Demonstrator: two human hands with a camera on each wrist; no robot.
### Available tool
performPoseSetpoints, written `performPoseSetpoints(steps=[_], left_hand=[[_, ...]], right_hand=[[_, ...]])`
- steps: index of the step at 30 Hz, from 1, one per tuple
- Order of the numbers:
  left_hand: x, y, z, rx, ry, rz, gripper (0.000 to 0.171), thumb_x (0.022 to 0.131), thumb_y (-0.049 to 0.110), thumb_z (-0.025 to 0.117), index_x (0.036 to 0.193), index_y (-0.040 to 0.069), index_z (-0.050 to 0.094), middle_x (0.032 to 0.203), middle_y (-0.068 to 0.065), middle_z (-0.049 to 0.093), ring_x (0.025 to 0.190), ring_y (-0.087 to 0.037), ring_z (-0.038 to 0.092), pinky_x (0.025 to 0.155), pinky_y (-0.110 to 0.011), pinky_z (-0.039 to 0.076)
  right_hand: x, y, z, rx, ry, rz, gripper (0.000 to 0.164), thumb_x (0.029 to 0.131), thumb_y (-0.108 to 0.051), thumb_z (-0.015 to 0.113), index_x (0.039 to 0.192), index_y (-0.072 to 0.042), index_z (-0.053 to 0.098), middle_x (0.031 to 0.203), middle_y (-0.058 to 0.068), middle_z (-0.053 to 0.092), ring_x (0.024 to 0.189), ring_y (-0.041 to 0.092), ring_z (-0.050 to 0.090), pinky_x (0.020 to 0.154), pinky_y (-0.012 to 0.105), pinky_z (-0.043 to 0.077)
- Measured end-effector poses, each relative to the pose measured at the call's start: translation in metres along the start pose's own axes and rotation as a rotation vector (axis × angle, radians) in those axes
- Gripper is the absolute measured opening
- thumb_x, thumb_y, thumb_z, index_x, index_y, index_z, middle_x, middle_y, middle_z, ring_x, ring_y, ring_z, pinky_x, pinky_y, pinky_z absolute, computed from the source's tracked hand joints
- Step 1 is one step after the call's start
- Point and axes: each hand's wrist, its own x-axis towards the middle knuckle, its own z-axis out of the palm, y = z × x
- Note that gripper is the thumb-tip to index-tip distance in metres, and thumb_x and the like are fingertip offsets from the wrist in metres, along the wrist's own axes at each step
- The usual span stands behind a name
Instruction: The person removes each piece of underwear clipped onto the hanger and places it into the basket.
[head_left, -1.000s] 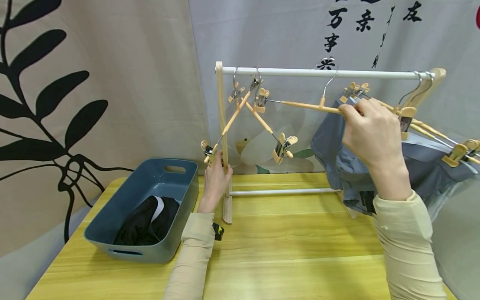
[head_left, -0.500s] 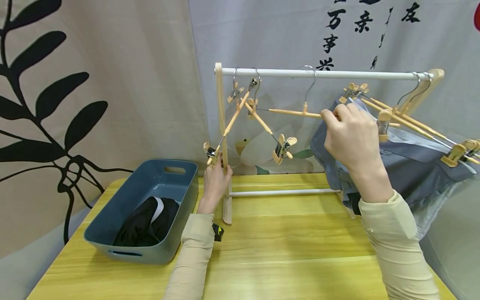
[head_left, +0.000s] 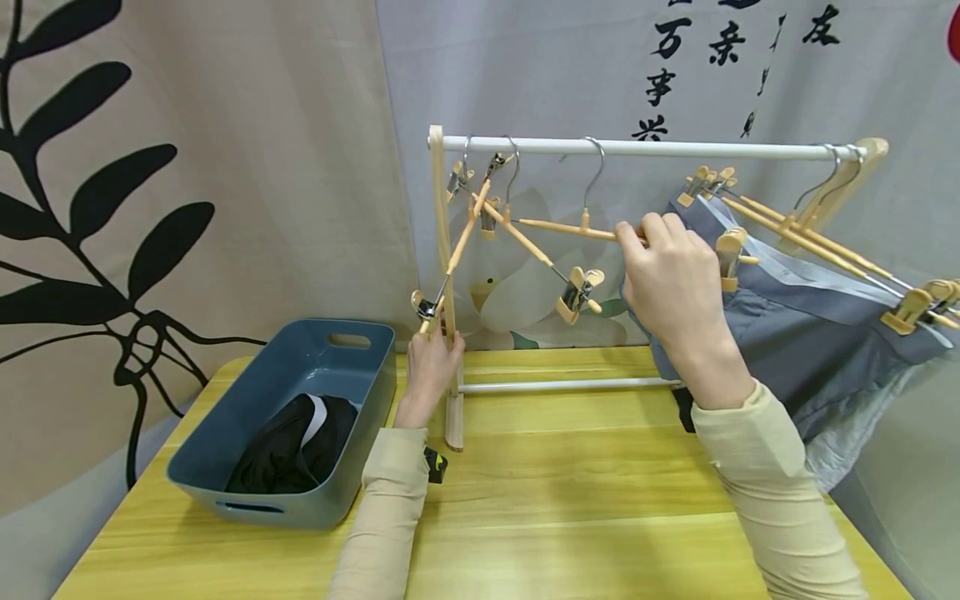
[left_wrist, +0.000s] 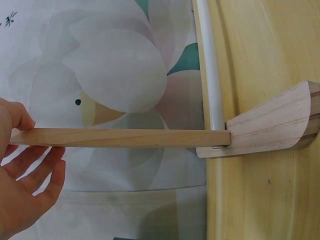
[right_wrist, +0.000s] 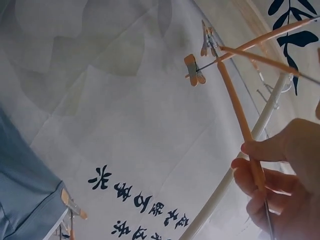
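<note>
My left hand (head_left: 431, 367) grips the left wooden post (left_wrist: 125, 137) of a small clothes rack, thumb on one side and fingers on the other in the left wrist view. My right hand (head_left: 671, 292) pinches the wooden bar of a clip hanger (head_left: 558, 226) between thumb and fingers. In the head view this hanger's hook lies over the white rail (head_left: 690, 148), left of the rail's middle. Nothing hangs from its clips. Two more bare clip hangers, one of them a crossed hanger (head_left: 471, 223), hang at the rail's left end.
Blue-grey garments (head_left: 810, 342) hang from clip hangers at the rail's right end. Left of the rack, a blue plastic basket (head_left: 315, 504) holds a black garment (head_left: 277, 450) with a white strip. A patterned curtain stands behind the wooden table (head_left: 570, 500).
My right hand has slid the hanger leftward along the rail, closer to the two bare hangers, which swayed slightly. My left hand has stayed on the post.
</note>
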Motion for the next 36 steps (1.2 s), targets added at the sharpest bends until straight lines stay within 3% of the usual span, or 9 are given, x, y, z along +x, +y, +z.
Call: performPoseSetpoints(steps=[2,4,10,16,23,27,31,36], left_hand=[[0.000,0.000,0.001,-0.024,0.026,0.009,0.015,0.083,0.013,0.058,0.093,0.002,0.055,0.067,-0.013,0.056,0.051,-0.023,0.051,0.046,-0.034,0.044],[0.000,-0.001,0.001,-0.057,0.034,0.001,0.011,0.082,0.012,0.059,0.085,0.004,0.053,0.070,-0.013,0.056,0.055,-0.025,0.054,0.050,-0.038,0.046],[0.002,-0.001,0.002,-0.100,0.053,0.000,0.015,0.080,0.009,0.061,0.091,0.004,0.053,0.073,-0.013,0.056,0.060,-0.029,0.057,0.053,-0.041,0.047],[0.002,0.001,0.002,-0.088,0.054,0.006,0.014,0.080,0.007,0.062,0.085,0.004,0.051,0.073,-0.012,0.056,0.061,-0.029,0.057,0.054,-0.040,0.048],[0.002,-0.001,0.002,-0.064,0.057,0.027,0.036,0.079,0.008,0.063,0.111,0.000,0.047,0.074,-0.012,0.057,0.065,-0.032,0.061,0.055,-0.041,0.050],[0.001,-0.002,0.003,-0.050,0.072,0.052,0.029,0.079,0.008,0.062,0.105,0.001,0.050,0.071,-0.013,0.057,0.060,-0.030,0.059,0.052,-0.040,0.048],[0.001,-0.002,0.003,-0.024,0.045,0.028,0.037,0.082,0.013,0.059,0.117,0.002,0.050,0.074,-0.014,0.062,0.052,-0.027,0.055,0.048,-0.038,0.045],[0.003,-0.002,0.003,-0.076,0.011,-0.011,0.041,0.083,0.014,0.057,0.122,0.006,0.047,0.092,-0.014,0.066,0.071,-0.030,0.064,0.059,-0.041,0.051]], right_hand=[[0.001,-0.003,0.000,-0.005,0.005,-0.009,0.028,0.075,0.009,0.052,0.101,0.002,0.062,0.083,0.018,0.057,0.073,0.034,0.053,0.056,0.041,0.043],[0.003,-0.007,0.001,-0.012,0.026,-0.025,0.026,0.077,0.009,0.052,0.100,0.002,0.062,0.083,0.018,0.057,0.074,0.034,0.053,0.056,0.042,0.043],[0.007,-0.017,0.005,-0.013,0.083,-0.068,0.023,0.083,0.006,0.052,0.102,0.001,0.062,0.085,0.018,0.057,0.075,0.034,0.052,0.055,0.041,0.044],[0.010,-0.025,0.007,0.004,0.065,-0.093,0.027,0.088,0.004,0.049,0.113,0.001,0.058,0.090,0.019,0.057,0.077,0.034,0.052,0.058,0.039,0.045],[0.012,-0.034,0.005,0.049,0.033,-0.142,0.040,0.083,0.011,0.049,0.121,0.002,0.052,0.098,0.022,0.055,0.084,0.035,0.053,0.070,0.040,0.049],[0.013,-0.040,0.004,0.057,0.034,-0.168,0.039,0.085,0.011,0.047,0.122,0.001,0.052,0.100,0.021,0.055,0.087,0.035,0.054,0.071,0.040,0.050],[0.012,-0.044,0.002,0.058,0.033,-0.175,0.038,0.086,0.010,0.047,0.123,0.000,0.052,0.105,0.022,0.054,0.092,0.035,0.055,0.072,0.041,0.050],[0.009,-0.046,0.000,0.053,0.070,-0.188,0.036,0.087,0.011,0.045,0.119,0.001,0.055,0.105,0.021,0.055,0.094,0.034,0.055,0.074,0.040,0.050]])
